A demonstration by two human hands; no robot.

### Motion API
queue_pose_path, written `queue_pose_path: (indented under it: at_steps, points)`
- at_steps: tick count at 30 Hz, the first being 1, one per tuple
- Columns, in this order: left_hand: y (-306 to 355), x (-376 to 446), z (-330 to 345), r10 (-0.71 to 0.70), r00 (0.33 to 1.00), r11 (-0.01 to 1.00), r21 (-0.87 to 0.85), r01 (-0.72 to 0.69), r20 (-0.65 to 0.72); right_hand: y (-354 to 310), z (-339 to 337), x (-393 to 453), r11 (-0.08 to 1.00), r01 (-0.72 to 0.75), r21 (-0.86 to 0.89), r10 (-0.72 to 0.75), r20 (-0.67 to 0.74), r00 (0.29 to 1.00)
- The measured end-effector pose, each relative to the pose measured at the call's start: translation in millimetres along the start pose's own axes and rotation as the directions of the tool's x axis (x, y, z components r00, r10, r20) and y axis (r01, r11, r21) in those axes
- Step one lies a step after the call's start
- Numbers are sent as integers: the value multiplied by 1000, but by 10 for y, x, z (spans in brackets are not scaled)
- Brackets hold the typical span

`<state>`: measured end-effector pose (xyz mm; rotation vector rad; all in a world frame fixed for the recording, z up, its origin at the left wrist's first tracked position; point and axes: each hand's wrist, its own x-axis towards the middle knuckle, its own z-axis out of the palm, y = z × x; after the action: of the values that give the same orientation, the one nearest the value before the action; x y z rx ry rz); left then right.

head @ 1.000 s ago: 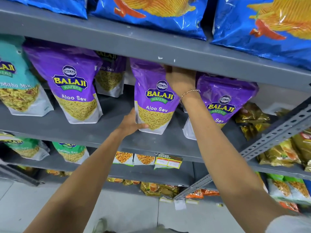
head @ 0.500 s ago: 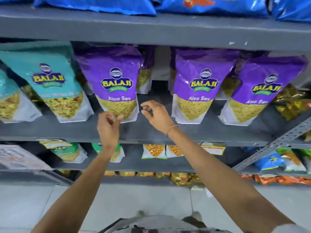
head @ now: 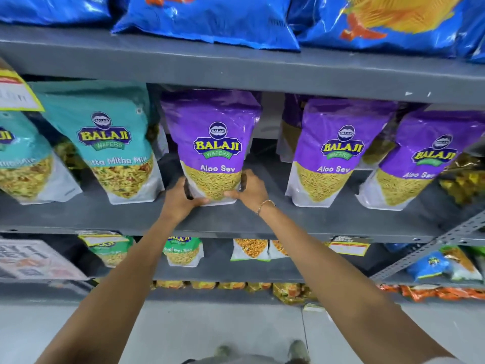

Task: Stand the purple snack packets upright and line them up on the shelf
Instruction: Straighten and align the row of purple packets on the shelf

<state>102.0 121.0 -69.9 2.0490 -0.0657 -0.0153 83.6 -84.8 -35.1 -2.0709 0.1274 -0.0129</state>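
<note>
Left hand (head: 181,199) and right hand (head: 249,190) clasped bottom corners of leftmost purple packet (head: 214,145), thumbs across front. Packet stood upright between hands on grey shelf (head: 262,219); teal packet (head: 115,143) beside left, two more purple packets (head: 336,151) apart rightward.

Grey metal shelving (head: 236,72) in tiers fills the view, a perforated diagonal brace (head: 430,248) at 4 o'clock, pale tiled floor (head: 223,327) at 6 o'clock.

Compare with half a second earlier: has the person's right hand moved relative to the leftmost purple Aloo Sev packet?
Yes. The right hand, earlier open in the air right of the leftmost purple packet, now grips its lower right corner, opposite the left hand.
</note>
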Motion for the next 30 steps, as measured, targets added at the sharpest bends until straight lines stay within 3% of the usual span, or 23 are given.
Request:
queue_pose_path:
  at_steps: [6, 11, 13, 15, 17, 22, 30]
  points:
    - [121, 53, 266, 8, 998, 999, -51, -5, 65, 166, -252, -55, 998, -17, 54, 21, -71, 997]
    - [88, 122, 269, -18, 988, 994, -108, 35, 152, 2, -411, -83, 999, 43, 27, -44, 50, 998]
    - [101, 138, 239, -14, 980, 996, -84, 32, 199, -210, -500, -61, 973, 126, 195, -117, -58, 991]
    - [133, 144, 228, -9, 973, 995, -97, 32, 231, -460, -632, -1, 914, 256, 314, -176, -262, 949]
    - [167, 144, 245, 21, 975, 988, -156, 14, 220, -716, -781, 60, 870, 304, 387, -136, -405, 904]
    - [213, 146, 300, 44, 984, 984, -179, -12, 174, -847, -853, 120, 842, 311, 441, -75, -476, 877]
    - [240, 167, 252, 43, 985, 993, -111, -25, 165, -996, -876, 210, 737, 448, 505, 31, -688, 725]
